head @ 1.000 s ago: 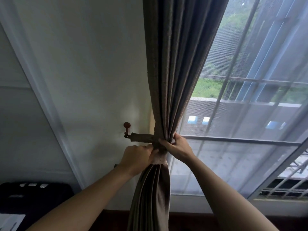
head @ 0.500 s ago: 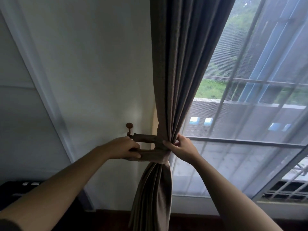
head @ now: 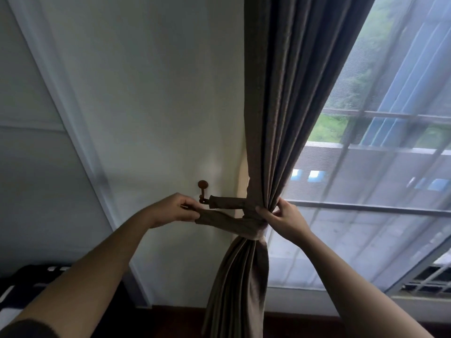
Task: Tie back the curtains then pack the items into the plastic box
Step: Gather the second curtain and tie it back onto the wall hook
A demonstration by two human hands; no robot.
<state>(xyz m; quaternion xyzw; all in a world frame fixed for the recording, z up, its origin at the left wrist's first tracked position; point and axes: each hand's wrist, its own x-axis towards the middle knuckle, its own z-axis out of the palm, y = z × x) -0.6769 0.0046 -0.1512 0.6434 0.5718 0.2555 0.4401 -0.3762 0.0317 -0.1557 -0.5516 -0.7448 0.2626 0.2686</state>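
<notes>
Pinching tieback end, left fingers, beside hook.

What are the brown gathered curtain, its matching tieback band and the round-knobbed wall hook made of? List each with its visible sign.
Brown gathered curtain: woven fabric, matte, seemingly heavy; it hangs in deep soft pleats.
Matching tieback band: apparently the same cloth, matte; it bends around the curtain.
Round-knobbed wall hook: rigid, reddish-brown, dull; painted metal or wood, unclear.
</notes>
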